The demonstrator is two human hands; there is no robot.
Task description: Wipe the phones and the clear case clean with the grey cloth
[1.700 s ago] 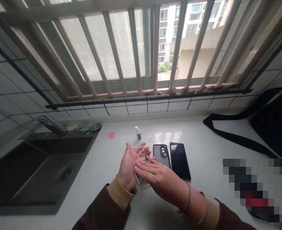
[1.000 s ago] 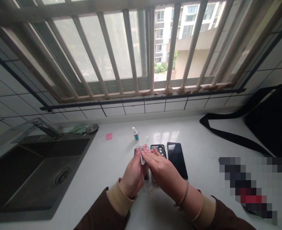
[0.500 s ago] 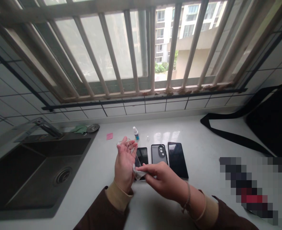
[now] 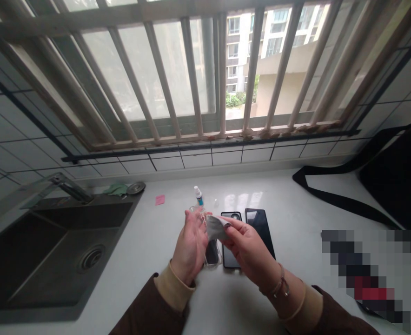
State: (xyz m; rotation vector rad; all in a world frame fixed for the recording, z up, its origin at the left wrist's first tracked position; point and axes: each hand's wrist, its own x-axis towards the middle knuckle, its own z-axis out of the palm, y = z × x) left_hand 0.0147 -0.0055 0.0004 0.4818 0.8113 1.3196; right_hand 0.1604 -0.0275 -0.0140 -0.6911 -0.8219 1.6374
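Note:
My left hand (image 4: 190,246) is closed around a transparent phone case (image 4: 212,266), whose rounded ends show above and below the fingers. In my right hand (image 4: 249,251) a small grey cloth (image 4: 216,227) is pinched between thumb and fingers. The cloth hangs right by the left fingertips and the case; whether it touches them I cannot tell. A dark phone (image 4: 211,253) lies behind the clear case, partly hidden. Under the right hand is a black-rimmed phone case (image 4: 230,261), also partly covered. Right of it lies a black phone (image 4: 261,228).
A small white bottle (image 4: 198,196) with a blue label stands beyond the hands, near a tiny clear cap (image 4: 216,203). A pink note (image 4: 160,199) lies left of it. The sink (image 4: 61,309) is at left; a black strap (image 4: 341,204) at right. A blurred patch covers the right front.
My right hand has lifted the cloth up and away from the left wrist side, to the fingertips. The left hand and clear case have shifted slightly right and turned.

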